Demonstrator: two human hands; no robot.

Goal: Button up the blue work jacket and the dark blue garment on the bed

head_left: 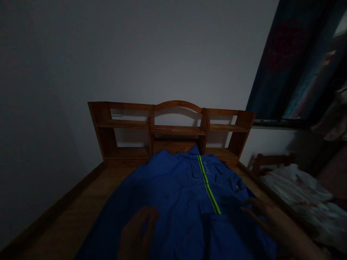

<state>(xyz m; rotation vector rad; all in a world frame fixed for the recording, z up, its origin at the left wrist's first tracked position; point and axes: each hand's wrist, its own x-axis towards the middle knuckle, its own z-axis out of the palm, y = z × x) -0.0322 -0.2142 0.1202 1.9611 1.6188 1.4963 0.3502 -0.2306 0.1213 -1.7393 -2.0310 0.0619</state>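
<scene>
In the head view, a blue garment [173,191] lies spread on a wooden platform [116,178], its far end by a wooden shelf unit [177,130] that stands against a pale wall [162,47]. A bright yellow-green stripe [209,189] with a dark centre runs down the garment's right part, and just beside it are small pale letters [206,167], turned sideways along the stripe; they look like "NJP" with a last mark too blurred to read surely. The left hand [137,231] is over the garment's near part, half open, with a gap between thumb and fingers and nothing in its grasp. The right hand [257,211] is at the garment's right side, fingers loosely bent and parted, holding nothing; whether either hand touches the cloth cannot be told in this dim, blurred light. Beyond the platform's right edge lies a whitish heap [300,184]; above hangs a dark curtain [273,72] with a reddish round pattern.
</scene>
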